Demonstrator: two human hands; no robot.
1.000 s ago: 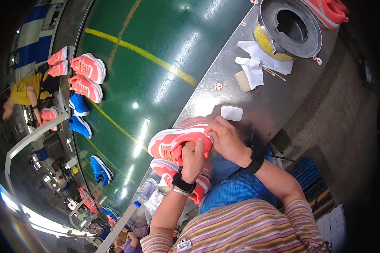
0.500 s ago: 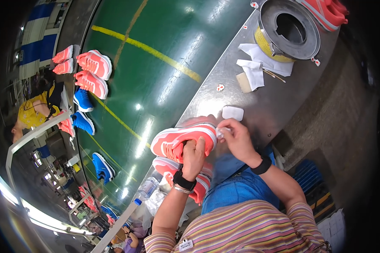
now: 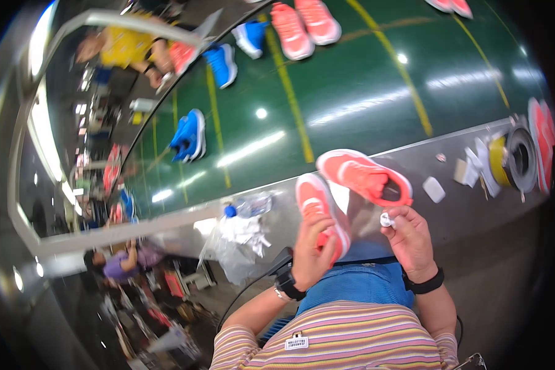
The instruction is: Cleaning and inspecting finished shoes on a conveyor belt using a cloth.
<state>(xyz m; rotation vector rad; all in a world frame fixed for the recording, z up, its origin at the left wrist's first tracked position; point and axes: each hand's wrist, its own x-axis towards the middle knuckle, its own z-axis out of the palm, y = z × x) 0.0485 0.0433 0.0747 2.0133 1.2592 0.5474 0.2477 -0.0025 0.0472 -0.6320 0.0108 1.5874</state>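
My left grip (image 3: 311, 250) clasps a coral shoe (image 3: 322, 209); my right grip (image 3: 407, 237) pinches a small white piece (image 3: 386, 219) beside it.

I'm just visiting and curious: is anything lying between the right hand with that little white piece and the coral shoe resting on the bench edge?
Nothing visible. The right hand pinches a small white piece in its fingers directly below the open collar of the coral shoe on the bench. The left hand holds a second coral shoe off to the side.
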